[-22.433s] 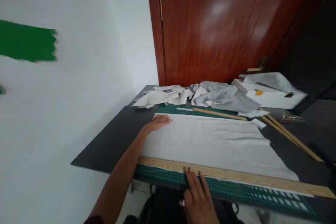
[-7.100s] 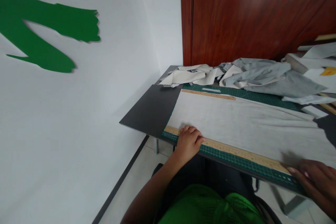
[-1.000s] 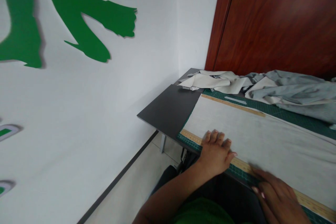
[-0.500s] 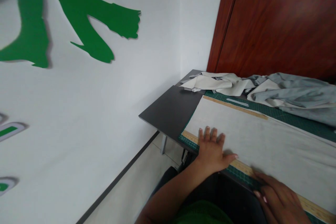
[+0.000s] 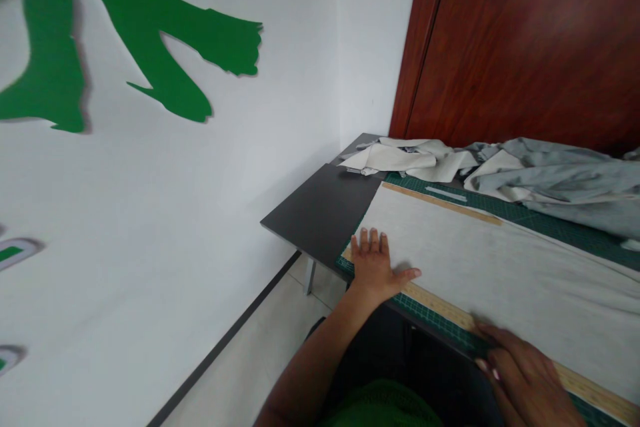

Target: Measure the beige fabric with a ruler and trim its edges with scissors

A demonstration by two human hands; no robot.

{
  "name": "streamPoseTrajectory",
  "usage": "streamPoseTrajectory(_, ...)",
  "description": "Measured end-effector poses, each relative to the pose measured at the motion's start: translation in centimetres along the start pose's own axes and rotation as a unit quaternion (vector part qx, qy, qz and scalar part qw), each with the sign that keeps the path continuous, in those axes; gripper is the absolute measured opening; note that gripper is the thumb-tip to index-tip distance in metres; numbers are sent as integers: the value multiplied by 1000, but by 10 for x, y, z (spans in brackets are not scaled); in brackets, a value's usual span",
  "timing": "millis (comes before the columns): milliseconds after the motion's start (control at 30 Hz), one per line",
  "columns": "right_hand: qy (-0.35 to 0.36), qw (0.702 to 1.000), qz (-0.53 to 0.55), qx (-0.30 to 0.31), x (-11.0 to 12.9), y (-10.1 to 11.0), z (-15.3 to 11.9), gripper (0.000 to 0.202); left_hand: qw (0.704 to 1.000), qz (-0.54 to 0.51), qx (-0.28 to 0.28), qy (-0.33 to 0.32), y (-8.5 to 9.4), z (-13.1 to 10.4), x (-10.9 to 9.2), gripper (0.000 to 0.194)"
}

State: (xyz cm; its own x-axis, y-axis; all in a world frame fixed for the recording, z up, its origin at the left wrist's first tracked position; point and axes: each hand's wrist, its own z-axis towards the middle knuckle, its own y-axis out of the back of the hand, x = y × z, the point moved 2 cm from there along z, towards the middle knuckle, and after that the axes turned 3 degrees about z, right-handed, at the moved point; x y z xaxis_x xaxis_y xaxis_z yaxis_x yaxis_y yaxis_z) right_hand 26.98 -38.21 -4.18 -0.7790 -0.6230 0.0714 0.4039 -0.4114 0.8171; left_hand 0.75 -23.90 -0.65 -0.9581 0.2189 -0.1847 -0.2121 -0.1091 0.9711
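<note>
Head view | right hand (image 5: 530,373) bent over near ruler (image 5: 440,305), grip unclear | left hand (image 5: 375,270) spread flat over it and cloth (image 5: 475,267), clutching nothing | near ruler: likely stiff, light; hold by edges | cloth, on mat (image 5: 433,317): likely soft, creases easily; lift by corners

White cloth (image 5: 480,260): cut off right | near ruler (image 5: 440,306): partly covered | door (image 5: 525,40): cropped

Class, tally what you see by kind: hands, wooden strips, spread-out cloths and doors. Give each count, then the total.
Hands: 2 (left hand, right hand)
Wooden strips: 2 (near strip, far strip)
Spread-out cloth: 1
Door: 1
Total: 6
</note>
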Motion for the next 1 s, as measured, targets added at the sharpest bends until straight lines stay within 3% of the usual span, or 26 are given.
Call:
streamPoseTrajectory(133,-33,999,2,10,0,-3,-2,25,1000,-8,-6,8,-3,1,-2,121)
streamPoseTrajectory(267,-47,999,12,18,2,-2,-1,24,997,-5,-62,33,-3,-2,-9,111)
streamPoseTrajectory(333,-43,999,11,18,2,-1,-1,21,996,-7,-94,1,0,-7,-15,101)
streamPoseTrajectory(400,-35,999,8,15,3,0,0,20,991,-15,-103,-79,1,-13,-24,85)
streamPoseTrajectory(500,-30,999,2,11,3,1,0,22,978,-48,-78,-189,1,-21,-34,69)
streamPoseTrajectory(600,-37,999,0,7,3,-1,0,22,967,-86,-61,-233,1,-23,-39,58)
streamPoseTrajectory(700,-38,999,5,13,3,-1,0,22,948,-124,-19,-293,1,-20,-40,27)
streamPoseTrajectory(767,-34,999,2,17,3,-1,0,22,940,-154,4,-304,1,-16,-40,21)
streamPoseTrajectory(1000,-5,1000,-8,22,1,0,-2,20,941,-191,8,-279,-5,-11,-37,26)
